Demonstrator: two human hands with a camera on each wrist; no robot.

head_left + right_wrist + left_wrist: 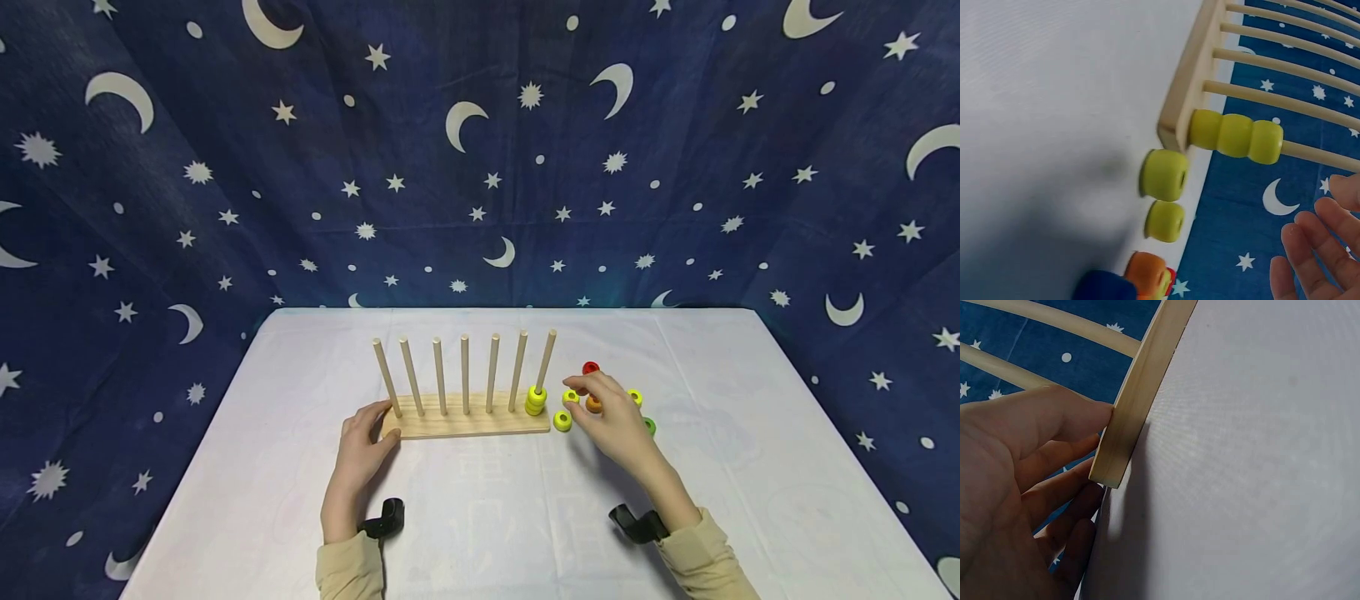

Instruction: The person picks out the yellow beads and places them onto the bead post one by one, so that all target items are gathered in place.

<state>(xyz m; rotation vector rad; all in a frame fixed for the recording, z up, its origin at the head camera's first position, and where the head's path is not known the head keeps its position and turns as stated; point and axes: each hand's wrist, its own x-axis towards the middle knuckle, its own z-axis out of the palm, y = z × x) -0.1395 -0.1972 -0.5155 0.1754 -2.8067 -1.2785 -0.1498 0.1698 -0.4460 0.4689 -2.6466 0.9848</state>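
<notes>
A wooden peg stand (472, 426) with a row of several upright pegs lies across the table. My left hand (362, 450) grips the left end of its base, and in the left wrist view the thumb (1079, 415) presses on the wood's edge. Three yellow beads (1235, 134) are stacked on the rightmost peg. My right hand (617, 423) hovers just right of the stand, thumb and fingers apart with nothing between them. Below it are two loose yellow beads (1165, 175) beside the base and an orange bead (594, 404), partly hidden by the fingers.
A red bead (590, 367) sits behind the right hand, another yellow bead (636, 397) and a green bead (650, 426) to its right. A blue bead (1105, 286) shows low in the right wrist view. A starry cloth (480, 167) hangs behind the white-covered table (495, 533).
</notes>
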